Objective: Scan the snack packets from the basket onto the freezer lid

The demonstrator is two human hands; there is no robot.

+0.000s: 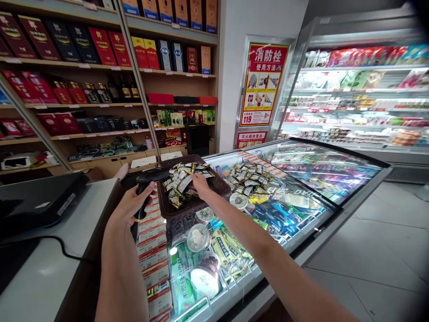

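Observation:
My left hand (133,205) is wrapped round the handle of a black handheld barcode scanner (152,175), whose head points right toward a basket. The dark brown woven basket (219,184) rests on the glass top of a chest freezer. Inside it lies a heap of small black, white and gold snack packets (179,190). Over the basket, my right hand (200,184) has its fingers pinched on one of these packets; the fingertips are partly hidden. More packets of the same look form a loose pile (251,179) on the glass to the right of the basket.
The freezer (303,264) holds ice-cream packs and tubs beneath its glass. On the left stands a white counter (72,241) with a black device (40,197) and a cable. Shelves of boxed goods (103,42) line the back; a lit refrigerated display (355,107) is at right.

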